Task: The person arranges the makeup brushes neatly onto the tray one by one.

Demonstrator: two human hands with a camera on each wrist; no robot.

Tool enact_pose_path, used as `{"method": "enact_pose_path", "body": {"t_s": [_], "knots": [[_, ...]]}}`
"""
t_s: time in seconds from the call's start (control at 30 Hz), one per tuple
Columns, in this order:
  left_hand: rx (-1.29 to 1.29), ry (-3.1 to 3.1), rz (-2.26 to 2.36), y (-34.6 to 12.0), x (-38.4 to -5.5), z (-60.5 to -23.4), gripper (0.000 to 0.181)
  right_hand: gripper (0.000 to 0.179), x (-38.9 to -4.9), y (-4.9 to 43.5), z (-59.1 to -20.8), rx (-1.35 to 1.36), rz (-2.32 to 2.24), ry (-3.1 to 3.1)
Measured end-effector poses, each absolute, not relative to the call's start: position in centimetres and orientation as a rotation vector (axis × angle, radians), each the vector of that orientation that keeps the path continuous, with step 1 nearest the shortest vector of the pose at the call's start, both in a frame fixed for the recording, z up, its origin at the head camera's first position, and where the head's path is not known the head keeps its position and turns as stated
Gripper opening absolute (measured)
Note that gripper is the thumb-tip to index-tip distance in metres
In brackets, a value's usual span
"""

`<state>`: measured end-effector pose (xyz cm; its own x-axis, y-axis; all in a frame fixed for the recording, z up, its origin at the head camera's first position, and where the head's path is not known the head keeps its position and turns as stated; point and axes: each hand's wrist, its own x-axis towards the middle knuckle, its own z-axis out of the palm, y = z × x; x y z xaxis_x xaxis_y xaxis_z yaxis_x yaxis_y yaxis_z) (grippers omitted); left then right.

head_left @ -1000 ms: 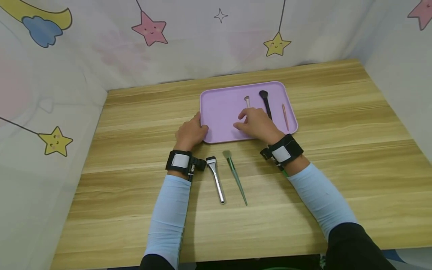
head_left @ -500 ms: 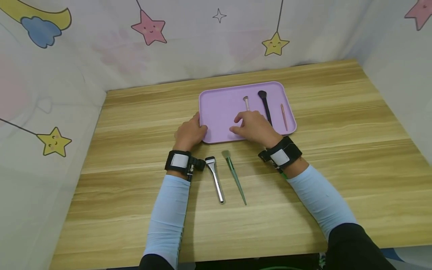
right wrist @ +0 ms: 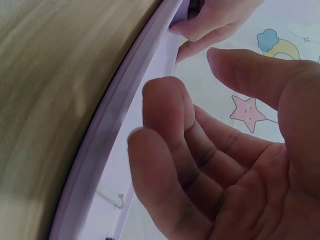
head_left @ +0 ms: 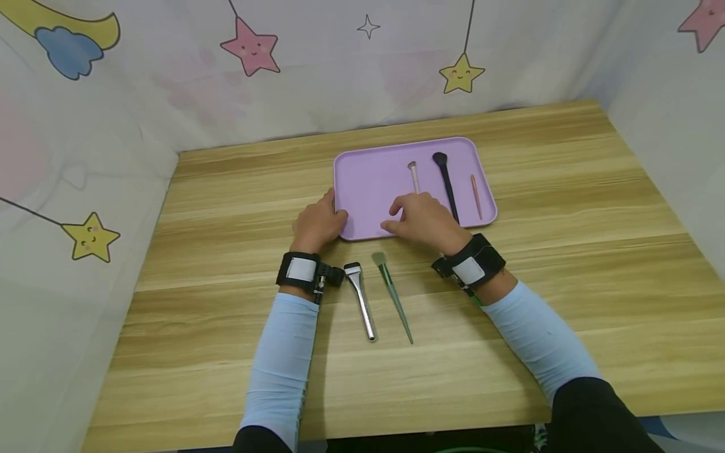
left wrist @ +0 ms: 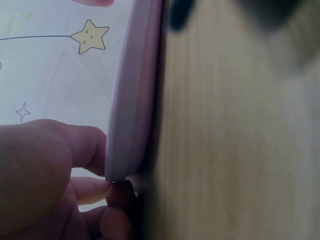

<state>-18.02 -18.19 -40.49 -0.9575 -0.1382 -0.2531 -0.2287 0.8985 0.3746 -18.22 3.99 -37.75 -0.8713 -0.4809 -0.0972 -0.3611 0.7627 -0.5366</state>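
My left hand grips the near left corner of a lilac tray; the left wrist view has the thumb against the tray wall and other fingers curled below. Over the tray's near edge hovers my right hand, fingers loosely bent, with a gap between thumb and fingertips and nothing in it, as the right wrist view confirms. In the tray lie a small white-handled makeup brush, its lower end hidden by the right hand, a black powder brush and a thin pink stick-like tool.
In front of the tray, a silver-handled flat makeup brush and a green makeup brush lie side by side on the wooden table. A white curtain with stars stands behind the table.
My right hand has drawn back toward me and slightly left, uncovering more of the white and black brush handles. The left hand stays on the tray corner.
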Motion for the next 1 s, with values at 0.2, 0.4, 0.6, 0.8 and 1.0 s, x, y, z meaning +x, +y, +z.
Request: {"method": "enact_pose_path", "body": {"t_s": [0.2,0.4,0.6,0.8,1.0], "knots": [[-0.272,2.856,0.593,-18.14,-18.1,-40.63,0.069,0.038,-18.03,4.08,-37.84,-0.676,-0.728,2.705],[-0.269,2.858,0.595,-18.16,-18.07,-40.55,0.069,0.036,-17.95,4.05,-37.86,-0.68,-0.714,2.693],[-0.272,2.85,0.601,-18.13,-18.03,-40.37,0.069,0.035,-17.85,3.98,-37.75,-0.687,-0.708,2.679],[-0.278,2.846,0.602,-18.16,-18.09,-40.41,0.069,0.034,-17.63,3.98,-37.5,-0.721,-0.697,2.662],[-0.277,2.845,0.601,-18.2,-18.09,-40.51,0.069,0.032,-17.27,3.89,-37.21,-0.731,-0.667,2.634]]}}
